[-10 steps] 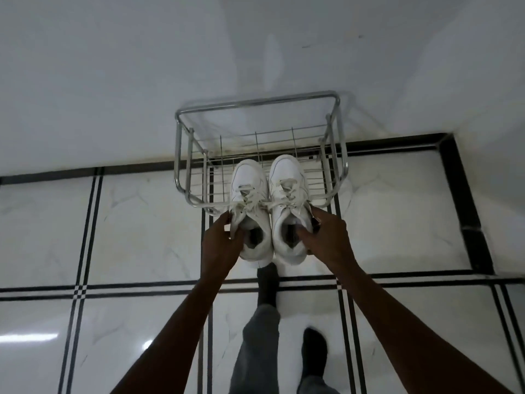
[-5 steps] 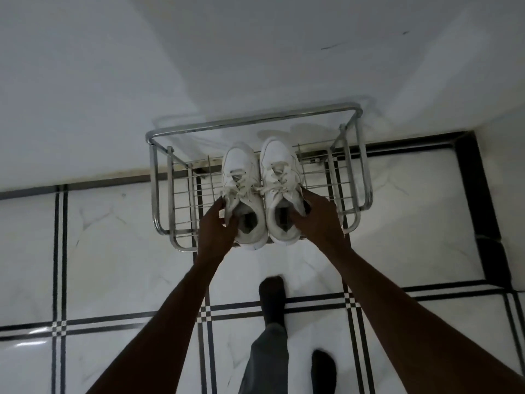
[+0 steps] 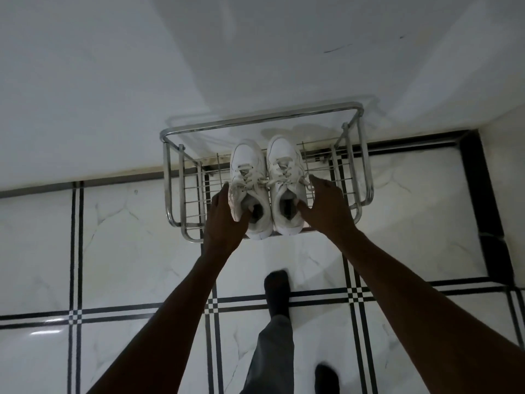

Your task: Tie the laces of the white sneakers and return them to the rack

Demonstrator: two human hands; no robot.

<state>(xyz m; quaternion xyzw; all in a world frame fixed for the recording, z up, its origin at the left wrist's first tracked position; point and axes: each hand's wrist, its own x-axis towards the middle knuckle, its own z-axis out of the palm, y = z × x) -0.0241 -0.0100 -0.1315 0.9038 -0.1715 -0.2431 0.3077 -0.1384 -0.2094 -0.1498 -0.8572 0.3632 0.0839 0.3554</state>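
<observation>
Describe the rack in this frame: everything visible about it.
The rack is shiny metal tubing, open-topped, with a thin wire grid shelf and looped side rails. It stands on the tiled floor against the white wall. Two white sneakers sit side by side on the shelf, toes to the wall, heels overhanging the front rail.

Home entryway — shoe rack point(image 3: 358, 155), tiles point(image 3: 127, 228)

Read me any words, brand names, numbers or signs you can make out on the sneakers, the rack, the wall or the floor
None can be read.
White sneakers: laces and stitched panels show, no legible logo or brand.
Metal rack: bare chrome tubing and wire, no label.
Wall: only a few dark scuff marks, not writing.
Floor tiles: marble veining and black border lines, no text.
</observation>
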